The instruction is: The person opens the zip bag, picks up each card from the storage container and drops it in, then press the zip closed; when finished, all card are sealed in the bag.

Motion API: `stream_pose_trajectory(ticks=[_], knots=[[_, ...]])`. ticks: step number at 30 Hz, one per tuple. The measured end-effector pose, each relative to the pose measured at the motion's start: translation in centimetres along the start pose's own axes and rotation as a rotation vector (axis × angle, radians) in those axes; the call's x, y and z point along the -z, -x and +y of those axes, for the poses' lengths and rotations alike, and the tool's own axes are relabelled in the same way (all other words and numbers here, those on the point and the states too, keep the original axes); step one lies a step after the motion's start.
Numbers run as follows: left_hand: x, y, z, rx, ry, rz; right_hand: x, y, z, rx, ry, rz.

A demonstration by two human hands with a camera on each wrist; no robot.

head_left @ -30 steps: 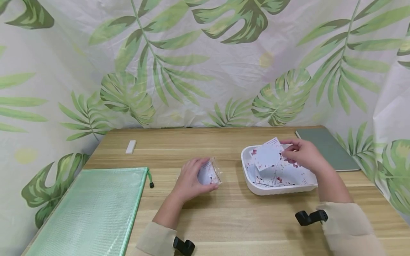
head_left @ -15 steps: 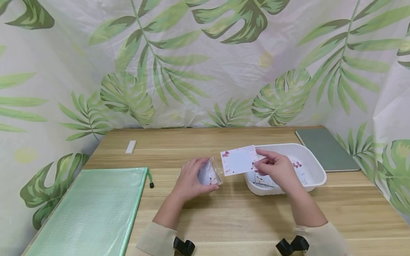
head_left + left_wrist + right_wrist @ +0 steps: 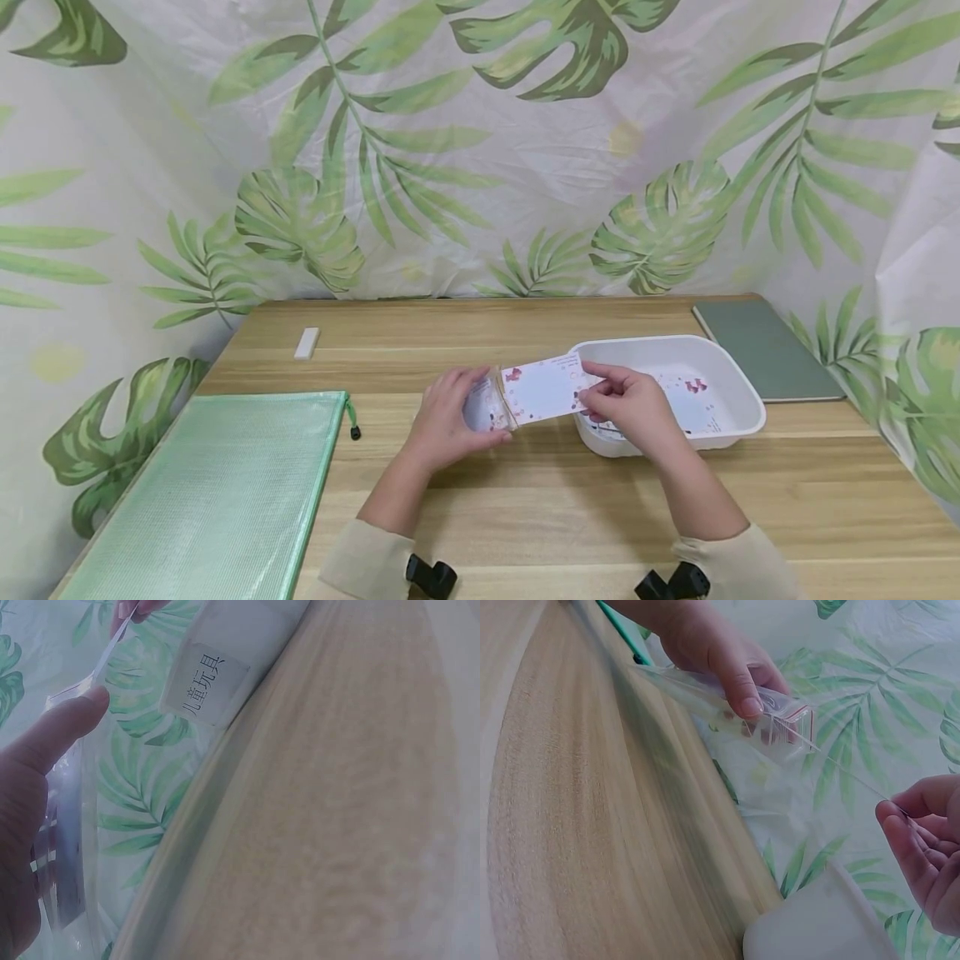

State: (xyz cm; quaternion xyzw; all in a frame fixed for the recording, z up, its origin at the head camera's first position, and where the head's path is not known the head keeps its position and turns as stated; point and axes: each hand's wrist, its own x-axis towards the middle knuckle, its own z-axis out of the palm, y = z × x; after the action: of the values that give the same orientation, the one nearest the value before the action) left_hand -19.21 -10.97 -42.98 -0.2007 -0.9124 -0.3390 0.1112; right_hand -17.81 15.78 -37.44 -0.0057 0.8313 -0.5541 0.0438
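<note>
My left hand (image 3: 442, 425) holds a clear zip bag (image 3: 487, 404) between thumb and fingers, its mouth facing right. Printed cards show through the plastic; in the right wrist view the bag (image 3: 791, 727) stands open at a red-lined edge. A white card (image 3: 543, 388) with small red prints along its border is pinched at its right end by my right hand (image 3: 633, 408). Its left end is in the bag's mouth. Seen from the right wrist, the card (image 3: 847, 771) is edge-on and stretches from my right fingertips to the bag.
Beneath my right hand, a white plastic tub (image 3: 723, 371) holds more printed cards. Behind it lies a dark green notebook (image 3: 768, 350). A green mesh zip pouch (image 3: 210, 492) covers the left of the wooden table (image 3: 480, 533). Farther back is a small white block (image 3: 307, 343).
My right hand has lifted the card from the tub and brought it left, its end now entering the bag's mouth. The left hand with the bag has stayed in place.
</note>
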Motion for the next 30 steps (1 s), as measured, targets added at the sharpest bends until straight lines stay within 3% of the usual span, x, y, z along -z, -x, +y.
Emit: stream_pose_trajectory(ticks=[6,11,17,22,30], knots=[[-0.1,0.0,-0.1,-0.012,-0.015,-0.004,-0.5,-0.1,-0.1,0.031,0.006,-0.023],[0.0,0.1,0.0,-0.003,-0.012,0.000,-0.7,-0.1,-0.4,0.024,0.072,-0.017],[0.0,0.0,0.1,-0.043,-0.039,-0.010,-1.0,-0.1,-1.1,0.030,0.132,-0.018],[-0.1,0.0,0.1,-0.061,-0.036,-0.012,-2.1,-0.2,-1.1,0.046,0.089,-0.038],[-0.2,0.1,0.0,-0.082,-0.011,0.021,-4.0,-0.5,-0.3,0.092,-0.080,-0.108]])
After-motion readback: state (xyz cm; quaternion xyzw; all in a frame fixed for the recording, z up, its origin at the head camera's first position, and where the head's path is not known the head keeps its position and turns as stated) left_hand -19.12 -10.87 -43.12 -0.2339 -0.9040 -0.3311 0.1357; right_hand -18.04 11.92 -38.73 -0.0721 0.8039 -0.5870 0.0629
